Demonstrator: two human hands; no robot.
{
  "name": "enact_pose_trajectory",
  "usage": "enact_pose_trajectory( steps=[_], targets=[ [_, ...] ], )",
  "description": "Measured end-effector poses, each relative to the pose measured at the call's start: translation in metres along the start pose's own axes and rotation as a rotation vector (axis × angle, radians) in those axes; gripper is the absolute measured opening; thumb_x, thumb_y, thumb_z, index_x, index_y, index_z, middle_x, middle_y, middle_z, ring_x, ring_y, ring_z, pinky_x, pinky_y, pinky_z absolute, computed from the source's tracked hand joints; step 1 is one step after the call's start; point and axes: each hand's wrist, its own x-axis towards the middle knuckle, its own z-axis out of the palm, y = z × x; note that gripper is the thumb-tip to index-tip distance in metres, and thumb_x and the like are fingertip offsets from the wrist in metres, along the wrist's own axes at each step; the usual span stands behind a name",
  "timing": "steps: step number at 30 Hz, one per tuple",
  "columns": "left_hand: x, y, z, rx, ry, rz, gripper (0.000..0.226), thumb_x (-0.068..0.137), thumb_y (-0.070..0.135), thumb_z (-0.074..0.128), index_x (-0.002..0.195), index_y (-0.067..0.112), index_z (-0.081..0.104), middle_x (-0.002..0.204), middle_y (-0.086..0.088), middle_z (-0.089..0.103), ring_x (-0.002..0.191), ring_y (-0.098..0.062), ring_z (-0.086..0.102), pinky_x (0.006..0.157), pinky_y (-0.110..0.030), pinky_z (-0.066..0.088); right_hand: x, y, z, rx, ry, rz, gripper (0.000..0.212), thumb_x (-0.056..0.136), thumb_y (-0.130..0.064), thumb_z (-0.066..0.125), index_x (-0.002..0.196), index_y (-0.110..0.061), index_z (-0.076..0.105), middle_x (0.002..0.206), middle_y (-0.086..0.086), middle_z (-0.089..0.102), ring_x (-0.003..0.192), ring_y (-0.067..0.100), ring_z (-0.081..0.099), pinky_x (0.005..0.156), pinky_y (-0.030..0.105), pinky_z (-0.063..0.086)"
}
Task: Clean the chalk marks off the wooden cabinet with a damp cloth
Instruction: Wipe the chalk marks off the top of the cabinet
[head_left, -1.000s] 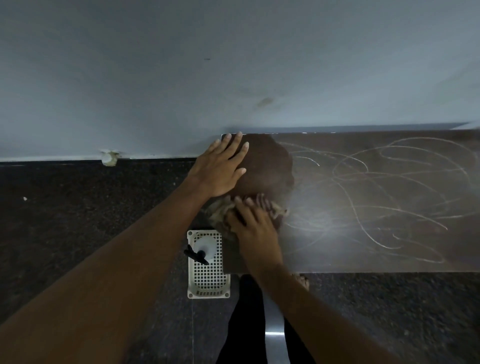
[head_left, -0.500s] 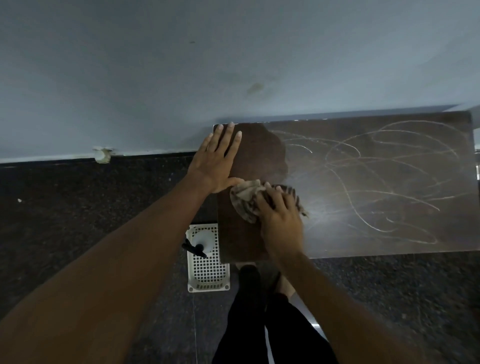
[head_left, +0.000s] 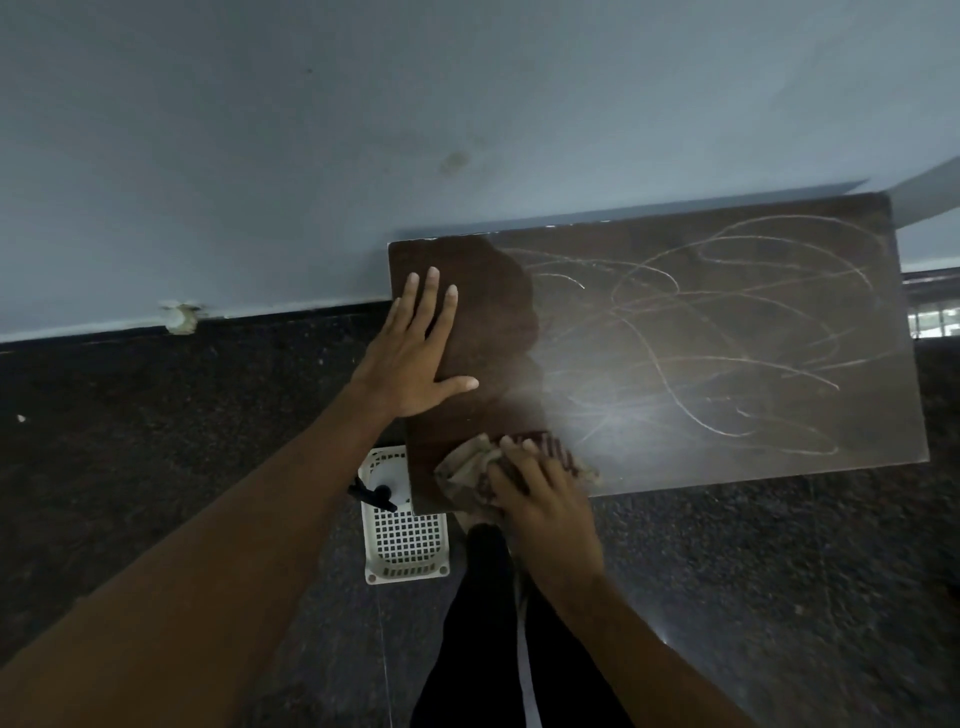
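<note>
The dark wooden cabinet top (head_left: 727, 452) stands against the wall. White chalk scribbles (head_left: 701, 332) cover its middle and right. Its left strip is darker and free of marks. My left hand (head_left: 415, 358) lies flat with straight fingers on that left strip. My right hand (head_left: 540, 499) presses a crumpled beige and dark cloth (head_left: 467, 473) onto the front left edge of the top, fingers bent over it.
A white perforated plastic basket (head_left: 405, 540) with a black-nozzled spray bottle (head_left: 376, 491) sits on the dark speckled floor beside the cabinet's left front corner. My dark-trousered legs (head_left: 493, 623) stand in front. A blue-grey wall (head_left: 467, 104) runs behind.
My right hand has drawn the cloth toward the cabinet's front edge. My left hand stays flat on the left strip. The view has shifted, showing the whole top.
</note>
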Motion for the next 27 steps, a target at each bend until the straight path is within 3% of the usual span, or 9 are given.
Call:
enact_pose_trajectory(
  steps=[6, 9, 11, 13, 19, 22, 25, 27],
  targets=[
    [0.004, 0.006, -0.005, 0.030, -0.025, -0.040, 0.119, 0.084, 0.076, 0.048, 0.155, 0.006, -0.016, 0.160, -0.023, -0.027, 0.149, -0.040, -0.023, 0.123, -0.051, 0.002, 0.041, -0.010, -0.006, 0.030, 0.037, 0.393, 0.056, 0.068, -0.014, 0.081, 0.122, -0.018, 0.066, 0.138, 0.012, 0.056, 0.120, 0.038, 0.050, 0.088, 0.051, 0.054],
    [0.004, 0.011, -0.011, 0.005, -0.053, -0.058, 0.120, 0.083, 0.073, 0.054, 0.156, 0.007, -0.016, 0.160, -0.022, -0.027, 0.149, -0.040, -0.023, 0.123, -0.052, 0.005, 0.038, -0.049, 0.013, 0.090, 0.046, 0.223, 0.046, 0.073, -0.024, 0.079, 0.117, -0.019, 0.068, 0.133, 0.010, 0.060, 0.119, 0.036, 0.056, 0.096, 0.049, 0.052],
    [0.004, 0.014, -0.015, -0.019, -0.086, -0.075, 0.122, 0.082, 0.071, 0.059, 0.156, 0.008, -0.016, 0.160, -0.019, -0.029, 0.149, -0.039, -0.023, 0.123, -0.054, 0.010, 0.029, -0.067, 0.026, 0.111, 0.050, 0.053, 0.030, 0.085, -0.023, 0.062, 0.114, -0.017, 0.068, 0.131, 0.011, 0.062, 0.119, 0.036, 0.059, 0.097, 0.049, 0.051],
    [0.005, 0.015, -0.018, -0.045, -0.107, -0.091, 0.125, 0.079, 0.068, 0.065, 0.156, 0.010, -0.016, 0.161, -0.016, -0.030, 0.149, -0.037, -0.024, 0.120, -0.057, 0.016, 0.020, -0.069, 0.030, 0.118, 0.040, 0.000, 0.033, 0.088, -0.022, 0.049, 0.114, -0.016, 0.069, 0.131, 0.010, 0.063, 0.119, 0.035, 0.060, 0.096, 0.048, 0.052],
    [0.003, 0.016, -0.024, -0.045, -0.144, -0.100, 0.130, 0.076, 0.063, 0.072, 0.156, 0.011, -0.016, 0.161, -0.015, -0.031, 0.149, -0.036, -0.024, 0.119, -0.057, 0.021, 0.003, -0.005, 0.008, 0.029, 0.038, -0.147, 0.038, 0.077, -0.020, 0.065, 0.115, -0.018, 0.071, 0.134, 0.008, 0.061, 0.116, 0.032, 0.056, 0.094, 0.044, 0.052],
    [0.002, 0.017, -0.024, -0.037, -0.135, -0.097, 0.130, 0.077, 0.062, 0.071, 0.156, 0.010, -0.018, 0.160, -0.016, -0.032, 0.149, -0.037, -0.025, 0.119, -0.056, 0.018, 0.016, 0.025, -0.012, 0.004, 0.009, 0.040, 0.047, 0.072, -0.018, 0.076, 0.118, -0.018, 0.070, 0.135, 0.011, 0.059, 0.120, 0.036, 0.047, 0.095, 0.050, 0.050],
    [0.002, 0.016, -0.021, -0.026, -0.124, -0.084, 0.130, 0.077, 0.063, 0.070, 0.155, 0.008, -0.018, 0.159, -0.018, -0.032, 0.148, -0.038, -0.026, 0.121, -0.055, 0.015, 0.039, 0.011, -0.016, -0.002, 0.068, 0.308, 0.043, 0.075, -0.015, 0.065, 0.118, -0.018, 0.067, 0.132, 0.011, 0.057, 0.115, 0.039, 0.046, 0.089, 0.052, 0.051],
    [0.002, 0.015, -0.020, -0.014, -0.116, -0.084, 0.129, 0.077, 0.063, 0.069, 0.155, 0.008, -0.018, 0.159, -0.019, -0.032, 0.148, -0.039, -0.025, 0.121, -0.055, 0.015, 0.045, -0.016, -0.008, 0.020, 0.093, 0.313, 0.043, 0.074, -0.019, 0.065, 0.117, -0.019, 0.067, 0.129, 0.010, 0.059, 0.113, 0.036, 0.048, 0.093, 0.050, 0.050]
  ],
)
